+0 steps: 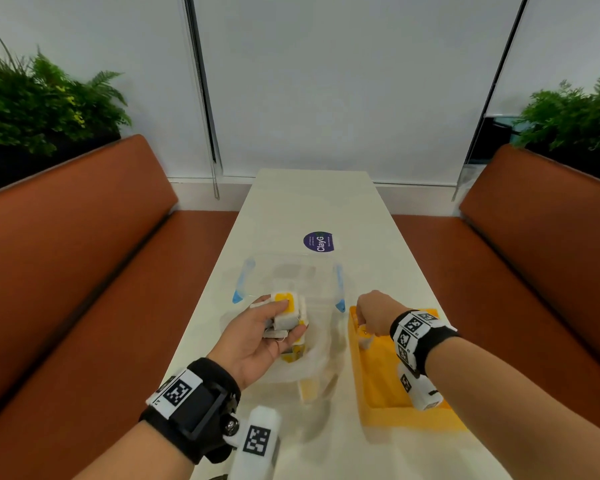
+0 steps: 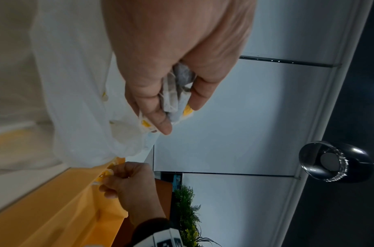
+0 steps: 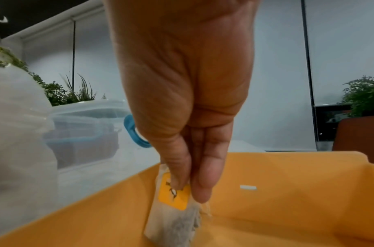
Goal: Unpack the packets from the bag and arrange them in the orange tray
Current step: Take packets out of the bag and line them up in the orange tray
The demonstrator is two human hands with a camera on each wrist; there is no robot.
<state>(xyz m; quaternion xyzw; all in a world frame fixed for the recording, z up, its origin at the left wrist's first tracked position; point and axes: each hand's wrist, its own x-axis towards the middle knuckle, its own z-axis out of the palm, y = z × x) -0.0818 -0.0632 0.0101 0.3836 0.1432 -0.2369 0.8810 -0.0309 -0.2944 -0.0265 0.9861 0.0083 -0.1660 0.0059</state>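
- Pinching one packet [image 3: 171, 215] between thumb and fingertips [image 3: 205, 180], the right hand [image 1: 374, 315] is seen at the far left corner of the orange tray [image 1: 381, 386]; the packet hangs upright below the fingers, its yellow label facing the wrist camera, and its lower end is down inside the tray (whether it touches the floor cannot be told).
- A small bunch of packets [image 1: 288, 318] is held in the left hand [image 1: 260, 341], palm up, with the thumb pressed on the top yellow label and the other fingers curled beneath; the bunch is carried above the clear plastic bag [image 1: 312, 375].
- The number in that bunch cannot be counted exactly: several edges are stacked together.
- More yellow-labelled packets are glimpsed through the bag, which lies crumpled on the white table [image 1: 312, 206], just left of the tray; their number cannot be told either.
- One tray and one bag are seen, and one packet is in the right hand.
- One clear container with blue clips [image 1: 291, 275] stands beyond the bag, and one round purple sticker [image 1: 319, 241] is stuck on the table behind it.
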